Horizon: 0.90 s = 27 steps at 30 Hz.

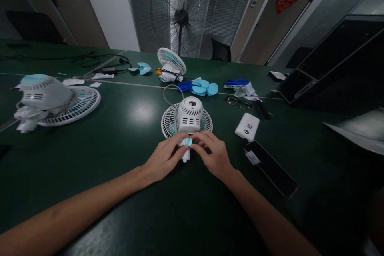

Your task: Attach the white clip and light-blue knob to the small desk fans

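A small white desk fan [188, 117] lies face down on the green table [126, 160], its motor housing pointing up and its round grille flat on the surface. My left hand [164, 159] and my right hand [213, 155] meet at the fan's near side. Both pinch the white neck piece with a light blue knob [187, 142] that sticks out toward me. The fingers of both hands are curled closed around that piece.
A larger white fan [51, 100] lies at the left. Another small fan [170, 65] lies further back, with blue fan blades [204, 87] and blue-white gloves [240, 86] nearby. Glasses [239, 102], a white power bank [247, 126] and a black phone [271, 168] lie at my right. A big black standing fan [181, 16] stands behind.
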Motion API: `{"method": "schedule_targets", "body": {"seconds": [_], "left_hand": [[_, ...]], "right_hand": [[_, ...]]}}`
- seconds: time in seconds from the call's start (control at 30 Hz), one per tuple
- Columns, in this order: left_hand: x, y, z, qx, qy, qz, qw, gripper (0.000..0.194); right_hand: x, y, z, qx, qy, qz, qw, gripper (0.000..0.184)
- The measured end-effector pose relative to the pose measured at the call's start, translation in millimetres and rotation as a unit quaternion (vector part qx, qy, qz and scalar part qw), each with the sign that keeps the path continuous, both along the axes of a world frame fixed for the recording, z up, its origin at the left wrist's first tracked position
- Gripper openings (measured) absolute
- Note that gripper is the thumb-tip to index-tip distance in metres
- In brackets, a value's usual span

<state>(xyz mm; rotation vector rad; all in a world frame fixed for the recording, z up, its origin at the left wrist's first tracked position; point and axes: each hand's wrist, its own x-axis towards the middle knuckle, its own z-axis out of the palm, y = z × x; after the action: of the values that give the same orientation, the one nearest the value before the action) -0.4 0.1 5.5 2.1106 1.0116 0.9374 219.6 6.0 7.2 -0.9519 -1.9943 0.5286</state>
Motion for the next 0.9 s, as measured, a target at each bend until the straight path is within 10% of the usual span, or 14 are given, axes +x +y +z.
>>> {"method": "schedule_targets", "body": {"seconds": [0.33,0.43,0.6,0.9], "left_hand": [[2,0,0.0,-0.003,0.001,0.005,1.0,0.033],[2,0,0.8,-0.007,-0.003,0.003,1.0,0.034],[1,1,0.6,-0.001,-0.007,-0.007,1.0,0.036],[1,0,-1.2,-0.001,0.006,-0.002,1.0,0.032]], "right_hand": [[-20,-8,1.0,-0.025,0.033,-0.069,0.997,0.028],[-10,-7,1.6,-0.008,0.023,-0.038,0.999,0.006],[5,1,0.3,0.027,-0.012,0.044,0.999,0.025],[-15,-3,2.2,-0.014,0.035,-0.061,0.997,0.025]]}}
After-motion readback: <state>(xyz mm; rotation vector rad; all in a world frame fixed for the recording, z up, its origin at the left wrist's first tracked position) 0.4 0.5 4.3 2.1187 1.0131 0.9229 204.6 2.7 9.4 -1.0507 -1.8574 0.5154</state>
